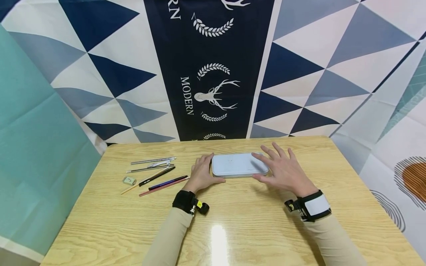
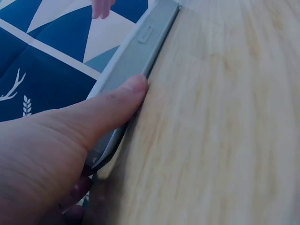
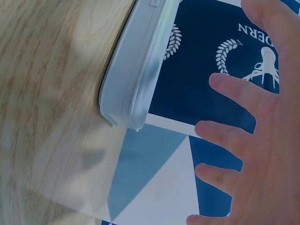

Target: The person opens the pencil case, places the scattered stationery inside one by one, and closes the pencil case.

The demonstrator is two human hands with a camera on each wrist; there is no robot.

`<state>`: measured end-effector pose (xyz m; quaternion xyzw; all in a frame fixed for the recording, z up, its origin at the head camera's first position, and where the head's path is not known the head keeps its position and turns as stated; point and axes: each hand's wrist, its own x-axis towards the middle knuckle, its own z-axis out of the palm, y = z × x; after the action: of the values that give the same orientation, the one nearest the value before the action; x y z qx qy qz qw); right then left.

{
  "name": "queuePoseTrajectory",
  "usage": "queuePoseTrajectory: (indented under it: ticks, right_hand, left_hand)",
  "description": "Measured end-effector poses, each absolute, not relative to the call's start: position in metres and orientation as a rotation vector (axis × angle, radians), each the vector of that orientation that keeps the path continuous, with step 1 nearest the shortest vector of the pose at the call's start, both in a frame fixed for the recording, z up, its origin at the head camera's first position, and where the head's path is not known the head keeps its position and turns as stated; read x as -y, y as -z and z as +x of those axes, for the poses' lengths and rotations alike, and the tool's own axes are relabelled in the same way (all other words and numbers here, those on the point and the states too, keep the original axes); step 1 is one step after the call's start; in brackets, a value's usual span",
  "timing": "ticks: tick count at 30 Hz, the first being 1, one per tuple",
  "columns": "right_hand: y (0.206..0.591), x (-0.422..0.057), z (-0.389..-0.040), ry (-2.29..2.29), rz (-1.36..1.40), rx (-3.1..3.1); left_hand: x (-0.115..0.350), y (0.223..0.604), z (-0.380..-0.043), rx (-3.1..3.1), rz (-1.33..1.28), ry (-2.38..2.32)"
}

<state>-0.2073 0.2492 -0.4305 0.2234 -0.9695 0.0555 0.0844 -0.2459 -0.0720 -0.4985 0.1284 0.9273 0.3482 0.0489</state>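
Observation:
A closed, pale blue pencil case [image 1: 234, 165] with rounded corners lies flat on the wooden table. My left hand [image 1: 201, 174] grips its left end, thumb along the front side and fingers behind the corner. In the left wrist view, the left thumb [image 2: 115, 105] presses on the case's side wall, below a small latch tab [image 2: 146, 35]. Over the right end of the case is my right hand [image 1: 285, 170], its fingers spread and straight. The right wrist view shows a gap between that hand [image 3: 267, 140] and the case [image 3: 133, 70], with nothing in its fingers.
To the left on the table [image 1: 239, 229] lie an eraser [image 1: 129, 180], a metal compass [image 1: 161, 163], a black pen [image 1: 157, 176], a blue pen [image 1: 168, 183], a red pencil [image 1: 164, 187] and several other pencils. A patterned cloth [image 1: 206, 125] hangs behind the back edge.

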Motion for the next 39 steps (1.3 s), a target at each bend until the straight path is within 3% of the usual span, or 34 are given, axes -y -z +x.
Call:
queuePoseTrajectory:
  ticks: [28, 39]
  right_hand:
    - [0.395, -0.230, -0.208, -0.316, 0.751, 2.767]
    - [0.394, -0.215, -0.222, -0.208, 0.738, 3.022]
  left_hand:
    - [0.073, 0.496, -0.249, -2.836, 0.376, -1.083]
    - [0.072, 0.498, -0.251, -2.821, 0.386, -1.098]
